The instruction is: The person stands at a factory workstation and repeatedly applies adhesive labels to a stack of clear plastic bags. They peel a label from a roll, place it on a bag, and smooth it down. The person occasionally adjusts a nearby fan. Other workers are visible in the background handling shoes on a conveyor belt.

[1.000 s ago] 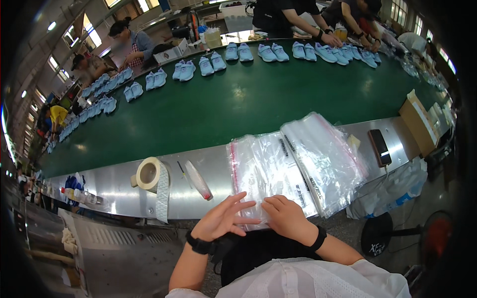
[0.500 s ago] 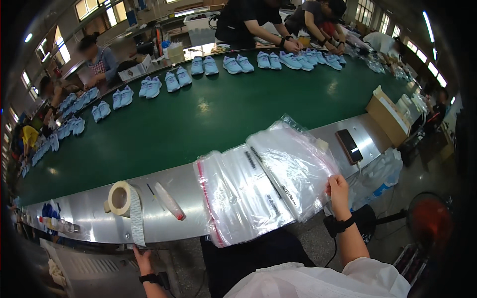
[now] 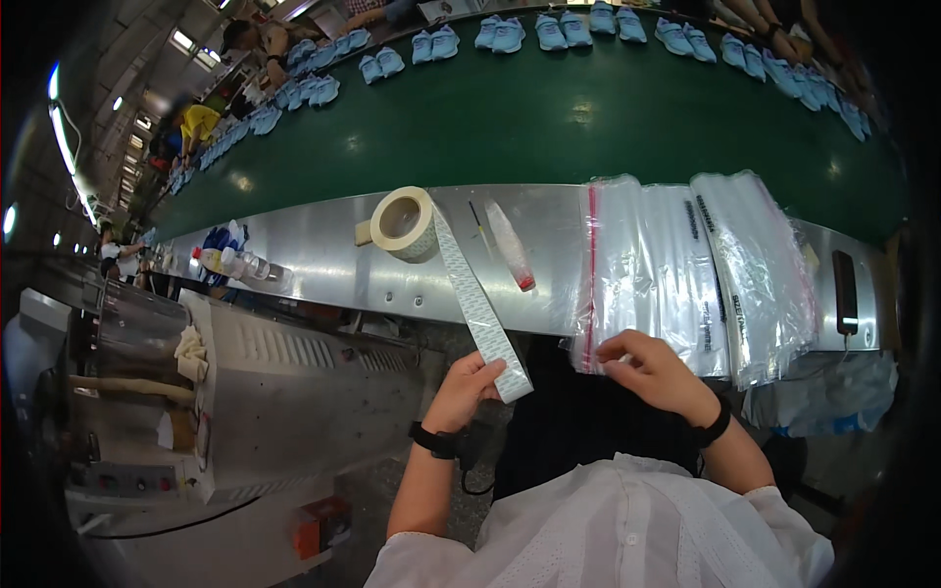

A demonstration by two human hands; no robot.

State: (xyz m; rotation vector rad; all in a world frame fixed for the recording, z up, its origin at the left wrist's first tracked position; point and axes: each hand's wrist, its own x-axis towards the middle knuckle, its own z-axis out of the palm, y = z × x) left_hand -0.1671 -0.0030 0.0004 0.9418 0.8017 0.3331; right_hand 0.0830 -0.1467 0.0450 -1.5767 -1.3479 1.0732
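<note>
Thumb and fingers of my left hand [image 3: 469,390] pinch the patterned strip [image 3: 469,284], drawn out but not yet off its roll [image 3: 425,235] at my eleven o'clock; clear bags [image 3: 662,274] lie flat at one. Right hand [image 3: 662,377] palm down, fingers loosely curled, bag contact unclear.

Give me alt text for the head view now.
A person's left hand holds a strip unwound from a roll on a metal ledge; the right hand is at clear plastic bags. Blue shoes line a green surface beyond.
</note>
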